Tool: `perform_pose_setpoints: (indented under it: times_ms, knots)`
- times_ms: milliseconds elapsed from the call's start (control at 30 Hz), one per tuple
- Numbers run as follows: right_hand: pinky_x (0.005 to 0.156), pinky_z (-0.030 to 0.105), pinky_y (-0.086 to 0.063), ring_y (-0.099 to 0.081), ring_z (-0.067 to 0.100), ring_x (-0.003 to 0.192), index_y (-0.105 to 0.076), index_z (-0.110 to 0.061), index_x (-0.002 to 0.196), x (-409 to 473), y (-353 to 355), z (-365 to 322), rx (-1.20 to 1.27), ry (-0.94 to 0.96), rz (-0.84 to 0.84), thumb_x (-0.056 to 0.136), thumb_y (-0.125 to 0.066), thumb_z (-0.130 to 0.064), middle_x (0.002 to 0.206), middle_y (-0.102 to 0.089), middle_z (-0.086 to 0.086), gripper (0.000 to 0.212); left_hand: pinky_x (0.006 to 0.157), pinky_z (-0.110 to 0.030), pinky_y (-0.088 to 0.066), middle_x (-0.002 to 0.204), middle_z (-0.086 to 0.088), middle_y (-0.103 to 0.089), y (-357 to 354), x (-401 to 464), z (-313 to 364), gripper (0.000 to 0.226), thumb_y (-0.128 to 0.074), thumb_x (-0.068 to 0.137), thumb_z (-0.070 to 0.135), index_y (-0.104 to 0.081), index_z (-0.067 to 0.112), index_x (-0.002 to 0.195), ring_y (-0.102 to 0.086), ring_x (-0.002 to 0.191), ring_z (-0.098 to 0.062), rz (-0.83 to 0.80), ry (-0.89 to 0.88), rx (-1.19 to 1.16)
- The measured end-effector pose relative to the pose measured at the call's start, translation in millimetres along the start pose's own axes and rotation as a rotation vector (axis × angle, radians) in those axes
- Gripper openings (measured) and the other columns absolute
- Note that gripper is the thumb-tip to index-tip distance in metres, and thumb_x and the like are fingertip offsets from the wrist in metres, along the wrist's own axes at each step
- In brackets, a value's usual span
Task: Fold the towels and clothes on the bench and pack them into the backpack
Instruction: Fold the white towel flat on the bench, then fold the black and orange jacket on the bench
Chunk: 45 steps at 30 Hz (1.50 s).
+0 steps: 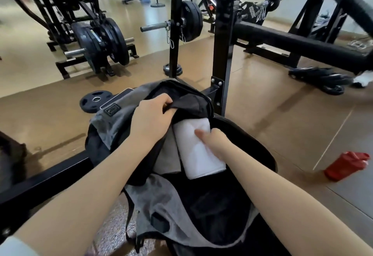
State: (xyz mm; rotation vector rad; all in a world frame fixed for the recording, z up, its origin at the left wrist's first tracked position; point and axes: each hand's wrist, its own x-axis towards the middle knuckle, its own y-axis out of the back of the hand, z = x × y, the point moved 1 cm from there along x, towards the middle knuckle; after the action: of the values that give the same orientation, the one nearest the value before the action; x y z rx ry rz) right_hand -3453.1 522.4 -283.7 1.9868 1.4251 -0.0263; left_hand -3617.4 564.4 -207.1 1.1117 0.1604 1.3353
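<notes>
Gym floor (282, 114): left hand (150, 118) grips one backpack (121, 114), right hand (214, 141) clasps one towel (198, 154).

place: gym | evidence: weight plates (119, 41), black rack uprights (224, 43), loaded machines

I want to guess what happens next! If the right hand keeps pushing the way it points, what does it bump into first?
Probably the backpack's dark lining, just past the white towel the right hand holds; depth is unclear.
</notes>
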Motion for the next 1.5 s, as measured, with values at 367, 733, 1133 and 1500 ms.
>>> perform_pose_setpoints:
  times_ms: [367, 733, 1133, 1500]
  knots:
    - [0.118, 0.036, -0.013, 0.002, 0.025, 0.146, 0.012, -0.017, 0.147, -34.5, -5.9, 42.2, -1.078, 0.75, -0.116, 0.092, -0.05, -0.027, 0.156, 0.017, 0.01, 0.083, 0.074, -0.037, -0.048, 0.091, -0.003, -0.07, -12.4, -28.6, 7.5, 0.016, -0.062, 0.084, 0.021, -0.063, 0.016, 0.099, -0.062, 0.089, -0.028, -0.057, -0.013, 0.005]
    - [0.109, 0.037, -0.032, -0.03, 0.023, 0.138, -0.021, -0.016, 0.147, -51.5, 6.8, 34.1, -0.897, 0.554, -0.123, 0.088, -0.057, -0.043, 0.154, -0.023, 0.004, 0.075, 0.068, -0.031, -0.043, 0.1, 0.001, -0.065, -23.5, -54.9, -0.7, 0.022, -0.06, 0.085, 0.031, -0.059, 0.02, 0.105, -0.06, 0.093, -0.024, -0.229, 0.026, 0.086]
    - [0.074, 0.036, -0.051, -0.063, 0.024, 0.083, -0.065, -0.012, 0.099, -251.4, 32.1, 85.6, -0.652, 0.627, 0.489, 0.089, -0.047, -0.031, 0.09, -0.068, 0.004, 0.028, 0.093, -0.02, -0.033, 0.124, -0.006, -0.054, 26.0, -156.3, 67.5, 0.042, -0.059, 0.088, 0.021, -0.05, 0.009, 0.127, -0.045, 0.119, -0.021, -0.328, -0.383, -0.23]
    - [0.083, 0.038, -0.05, -0.062, 0.024, 0.09, -0.067, -0.012, 0.092, -492.0, 28.8, 273.9, -0.487, 0.013, 0.943, 0.086, -0.056, -0.022, 0.094, -0.067, 0.002, 0.016, 0.087, -0.022, -0.042, 0.113, 0.008, -0.058, 14.5, -349.8, 219.3, 0.037, -0.055, 0.09, 0.022, -0.05, 0.02, 0.127, -0.049, 0.101, -0.004, -0.767, -0.78, -0.59]
